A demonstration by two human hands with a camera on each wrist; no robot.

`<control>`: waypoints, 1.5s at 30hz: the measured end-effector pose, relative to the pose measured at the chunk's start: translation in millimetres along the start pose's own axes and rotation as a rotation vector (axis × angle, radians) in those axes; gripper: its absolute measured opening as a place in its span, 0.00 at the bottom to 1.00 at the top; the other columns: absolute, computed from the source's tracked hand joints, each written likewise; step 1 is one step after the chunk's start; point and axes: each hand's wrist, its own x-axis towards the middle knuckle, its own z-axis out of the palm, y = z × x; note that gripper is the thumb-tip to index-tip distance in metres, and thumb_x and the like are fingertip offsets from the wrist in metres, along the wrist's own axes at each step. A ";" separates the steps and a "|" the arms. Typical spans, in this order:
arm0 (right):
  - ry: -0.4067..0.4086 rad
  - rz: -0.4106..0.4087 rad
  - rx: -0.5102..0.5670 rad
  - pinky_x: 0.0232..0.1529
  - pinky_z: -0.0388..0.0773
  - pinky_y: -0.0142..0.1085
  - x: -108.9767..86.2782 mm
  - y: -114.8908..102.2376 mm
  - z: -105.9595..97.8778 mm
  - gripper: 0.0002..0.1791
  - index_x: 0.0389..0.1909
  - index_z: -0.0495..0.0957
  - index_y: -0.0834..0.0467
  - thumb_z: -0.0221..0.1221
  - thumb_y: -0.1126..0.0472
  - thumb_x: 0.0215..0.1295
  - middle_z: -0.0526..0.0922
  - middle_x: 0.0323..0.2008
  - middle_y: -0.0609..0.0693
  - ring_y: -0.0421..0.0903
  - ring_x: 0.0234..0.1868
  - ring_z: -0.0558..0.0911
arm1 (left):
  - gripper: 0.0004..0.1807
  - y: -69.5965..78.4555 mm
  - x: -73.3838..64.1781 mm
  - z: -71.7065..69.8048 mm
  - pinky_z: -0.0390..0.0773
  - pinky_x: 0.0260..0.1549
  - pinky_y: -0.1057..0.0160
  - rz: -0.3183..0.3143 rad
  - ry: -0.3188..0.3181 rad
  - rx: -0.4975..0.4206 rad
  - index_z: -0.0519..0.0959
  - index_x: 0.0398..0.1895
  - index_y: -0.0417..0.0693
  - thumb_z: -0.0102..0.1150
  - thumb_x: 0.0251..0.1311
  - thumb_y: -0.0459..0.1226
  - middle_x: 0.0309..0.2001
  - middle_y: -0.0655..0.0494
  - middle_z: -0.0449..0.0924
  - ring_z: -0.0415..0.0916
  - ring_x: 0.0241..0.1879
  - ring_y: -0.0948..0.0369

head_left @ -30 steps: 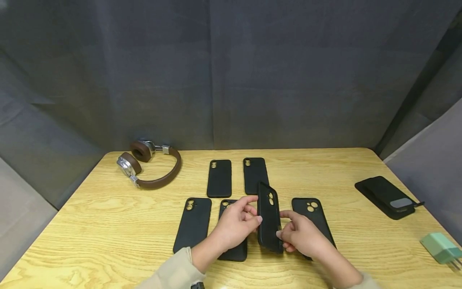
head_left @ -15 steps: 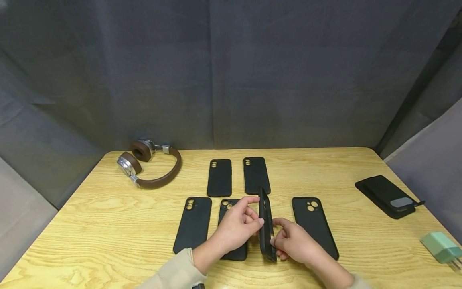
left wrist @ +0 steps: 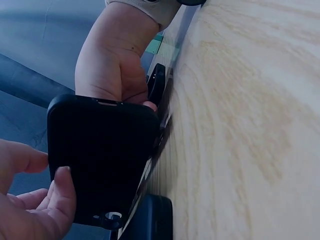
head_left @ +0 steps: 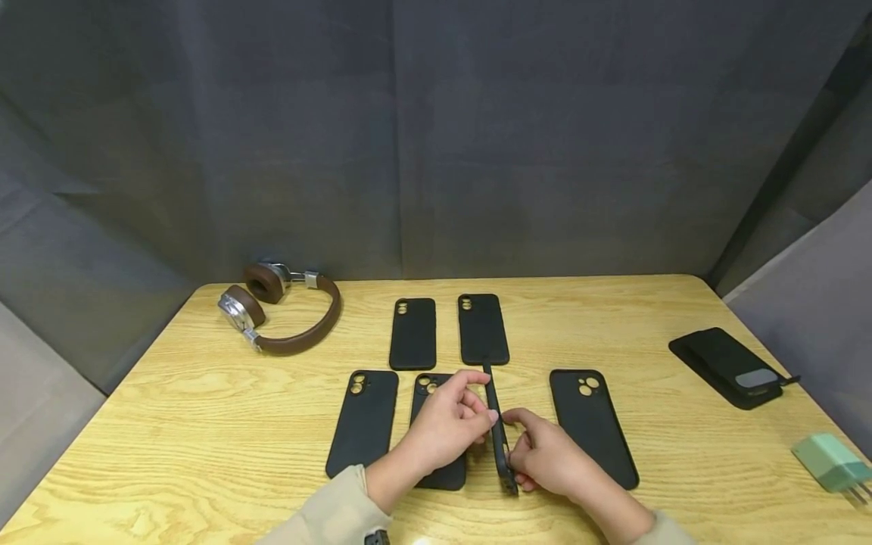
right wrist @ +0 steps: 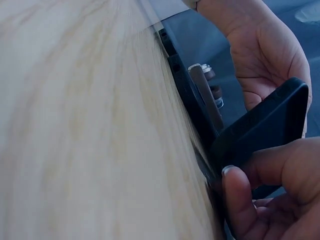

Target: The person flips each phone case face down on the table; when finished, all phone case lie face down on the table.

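At the far left of the wooden counter (head_left: 204,424) lay brown headphones (head_left: 282,314), well apart from the rows of black phone cases. Right of them, two cases lay flat in the back row, one (head_left: 412,334) beside the other (head_left: 483,329). In the front row a case (head_left: 363,421) lay flat at the left, and next to it another case (head_left: 436,469) was partly covered by the left hand (head_left: 443,428). That hand's grip was closed on the held case (head_left: 499,431), fingers curled and pinching its upper edge; the case stood on its long edge on the counter, between the two hands, just in front of the back row. In the left wrist view the held case (left wrist: 102,155) showed its flat back. The right hand (head_left: 545,458) pinched the same case from the other side, thumb and fingers curled on its lower part. Further right a case (head_left: 591,425) lay flat, then a black pouch (head_left: 729,367) and, near the counter's right edge, a green charger (head_left: 831,465).
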 end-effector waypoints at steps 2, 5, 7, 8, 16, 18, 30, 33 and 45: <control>0.008 0.004 -0.036 0.16 0.69 0.33 1.3 -0.1 0.9 0.30 0.59 0.63 0.69 0.53 0.74 0.50 0.73 0.16 0.52 0.44 0.14 0.73 | 0.22 -0.2 0.6 0.4 0.74 0.23 0.67 -0.003 -0.008 -0.001 0.69 0.57 0.45 0.58 0.58 0.32 0.28 0.55 0.73 0.74 0.23 0.62; 0.018 0.008 -0.083 0.15 0.64 0.32 1.8 -0.2 1.7 0.29 0.58 0.65 0.66 0.55 0.73 0.50 0.73 0.14 0.52 0.44 0.12 0.72 | 0.23 -0.8 1.8 1.2 0.74 0.23 0.68 -0.001 -0.019 -0.005 0.69 0.57 0.45 0.58 0.57 0.32 0.28 0.55 0.73 0.74 0.22 0.59; 0.023 0.013 -0.089 0.15 0.64 0.32 1.7 -0.8 1.9 0.29 0.57 0.66 0.65 0.56 0.72 0.50 0.73 0.14 0.51 0.44 0.12 0.72 | 0.23 -1.2 2.6 1.6 0.74 0.22 0.68 0.002 -0.023 -0.005 0.69 0.57 0.45 0.59 0.57 0.32 0.27 0.56 0.73 0.74 0.22 0.59; 0.024 0.016 -0.087 0.15 0.64 0.32 1.5 -1.0 1.8 0.29 0.57 0.66 0.65 0.56 0.72 0.50 0.73 0.14 0.52 0.44 0.12 0.72 | 0.23 -1.2 3.0 1.8 0.74 0.22 0.68 0.001 -0.023 -0.004 0.69 0.57 0.45 0.59 0.57 0.32 0.27 0.56 0.73 0.74 0.22 0.59; -0.015 0.023 -0.011 0.18 0.70 0.35 -2.4 -1.0 -3.4 0.30 0.58 0.64 0.67 0.54 0.74 0.50 0.73 0.16 0.53 0.45 0.15 0.75 | 0.22 2.7 3.9 3.0 0.73 0.22 0.68 -0.007 -0.028 0.031 0.69 0.56 0.47 0.59 0.57 0.32 0.27 0.56 0.72 0.72 0.20 0.64; -0.010 0.022 -0.006 0.19 0.71 0.36 -3.7 -1.8 -4.2 0.29 0.58 0.65 0.67 0.53 0.74 0.50 0.73 0.16 0.53 0.45 0.15 0.75 | 0.22 3.9 3.7 3.6 0.73 0.22 0.68 -0.008 -0.025 0.037 0.69 0.56 0.47 0.59 0.57 0.32 0.27 0.56 0.72 0.72 0.20 0.64; -0.240 -0.101 0.302 0.32 0.79 0.37 -11.7 -4.4 -39.5 0.33 0.66 0.50 0.71 0.53 0.65 0.64 0.76 0.31 0.53 0.43 0.30 0.77 | 0.23 5.9 4.5 5.2 0.74 0.21 0.68 0.003 -0.026 0.057 0.69 0.55 0.47 0.60 0.56 0.32 0.26 0.57 0.72 0.72 0.20 0.65; -0.324 -0.097 0.402 0.38 0.79 0.41 -14.8 -2.3 -43.5 0.39 0.68 0.43 0.69 0.54 0.63 0.64 0.74 0.38 0.53 0.44 0.36 0.78 | 0.23 6.2 4.6 5.9 0.74 0.21 0.68 0.007 -0.025 0.059 0.69 0.55 0.46 0.60 0.55 0.32 0.26 0.57 0.72 0.72 0.20 0.65; -0.298 -0.067 0.455 0.38 0.78 0.39 -14.7 -8.5 -33.4 0.49 0.70 0.39 0.63 0.62 0.65 0.56 0.67 0.38 0.52 0.39 0.31 0.74 | 0.22 5.5 6.7 9.9 0.75 0.21 0.70 0.026 -0.022 0.089 0.70 0.55 0.47 0.60 0.55 0.32 0.26 0.58 0.72 0.72 0.19 0.67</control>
